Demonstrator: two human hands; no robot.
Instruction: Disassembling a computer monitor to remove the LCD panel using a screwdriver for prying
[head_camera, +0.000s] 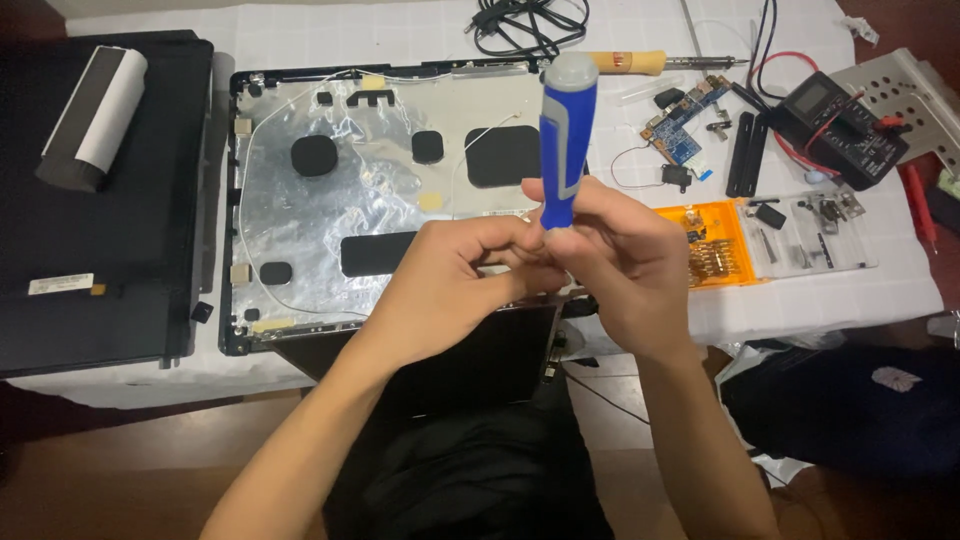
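A blue and grey screwdriver (567, 135) stands upright, handle up, in front of me. My right hand (625, 265) grips its lower handle. My left hand (455, 275) is curled against the same spot, fingertips meeting the right hand at the tool's shaft; the tip is hidden by the fingers. Below the hands a dark laptop part (480, 360) leans against the table's front edge. Behind them lies an opened laptop lid shell (330, 190) lined with silver foil and black pads.
A black laptop panel (100, 230) with a black-and-white roll (95, 115) lies at left. At right are an orange screw case (715, 245), a clear tray (815, 235), a small circuit board (685, 125), a multimeter (845, 125), a soldering iron (650, 62) and black cables (525, 25).
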